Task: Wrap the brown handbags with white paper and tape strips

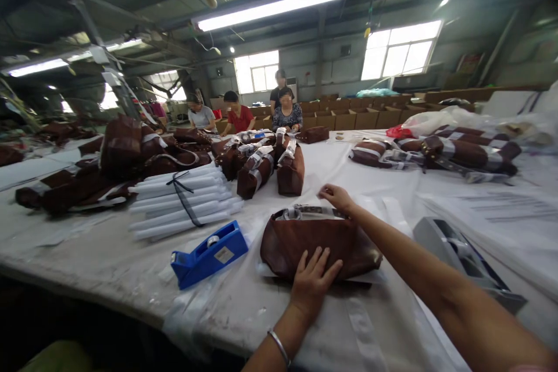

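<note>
A brown leather handbag [283,247] lies in front of me on the white-covered table, its handle [311,209] wrapped in pale material along the top edge. My left hand [311,282] rests flat on the bag's near side with fingers spread, a silver bangle at the wrist. Just above the bag's far edge, my right hand [339,197] has thumb and fingers drawn together. Whether anything is between those fingertips is too small to tell. A blue tape dispenser [209,256] stands to the left of the bag, and a grey tape dispenser [466,261] to the right.
White paper rolls [187,200] tied with a dark band lie behind the blue dispenser. Wrapped brown bags [290,171] stand beyond, with a heap of bags [126,148] at left and more bags [462,154] at right. Several people sit or stand across the table near cardboard boxes [364,119].
</note>
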`<state>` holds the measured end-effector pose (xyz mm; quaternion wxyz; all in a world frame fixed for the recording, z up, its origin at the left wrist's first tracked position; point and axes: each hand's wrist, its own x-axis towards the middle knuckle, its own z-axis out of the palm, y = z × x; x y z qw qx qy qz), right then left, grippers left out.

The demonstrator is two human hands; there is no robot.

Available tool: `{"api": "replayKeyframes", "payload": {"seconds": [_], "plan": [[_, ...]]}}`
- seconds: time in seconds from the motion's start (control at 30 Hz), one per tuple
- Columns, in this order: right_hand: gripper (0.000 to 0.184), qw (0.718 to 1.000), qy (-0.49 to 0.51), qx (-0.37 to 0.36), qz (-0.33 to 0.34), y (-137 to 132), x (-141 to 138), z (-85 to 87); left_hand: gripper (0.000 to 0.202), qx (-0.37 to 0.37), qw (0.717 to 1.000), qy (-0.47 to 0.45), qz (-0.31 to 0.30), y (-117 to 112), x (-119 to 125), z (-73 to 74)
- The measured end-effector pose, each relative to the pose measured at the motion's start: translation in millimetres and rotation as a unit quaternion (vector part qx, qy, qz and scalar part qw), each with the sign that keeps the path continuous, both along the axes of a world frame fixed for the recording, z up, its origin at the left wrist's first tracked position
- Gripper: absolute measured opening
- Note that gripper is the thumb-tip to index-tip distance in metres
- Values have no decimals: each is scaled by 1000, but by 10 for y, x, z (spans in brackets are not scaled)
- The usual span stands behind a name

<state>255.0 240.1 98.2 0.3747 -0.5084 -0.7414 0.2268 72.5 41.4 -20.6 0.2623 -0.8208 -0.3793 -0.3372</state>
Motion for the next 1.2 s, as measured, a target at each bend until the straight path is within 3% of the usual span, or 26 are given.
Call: {"api": "replayKeyframes", "payload": {"seconds": [0.17,0.3,0.43,0.57,0.67,0.73,0.87,0.97,1.1,1.2], "plan": [[48,994,102,-10,30,-391,402,191,41,-13,1000,-8,-9,-10,-10,32],[41,993,104,-24,46,-924,554,157,42,-27,1000,3,-10,-25,-21,67],[27,995,29,15,99,-1434,629,-151,44,-45,999,10,-12,-35,-28,93],[52,972,-80,153,158,-1760,643,-624,43,-67,997,28,-18,-41,-39,89],[60,952,-125,236,152,-1833,648,-878,43,-85,995,51,-24,-75,-38,120],[60,944,-139,261,146,-1826,657,-946,44,-99,992,70,-19,-108,-20,169],[56,937,-162,272,150,-1797,688,-952,44,-104,984,120,-79,-120,46,243],[54,931,-170,285,154,-1808,716,-959,45,-120,978,87,-146,-74,77,224],[56,923,-175,303,158,-1879,734,-969,56,-176,972,-25,-153,-57,88,194],[56,917,-181,316,163,-1976,730,-941,66,-198,970,-5,-141,-82,103,207]]}}
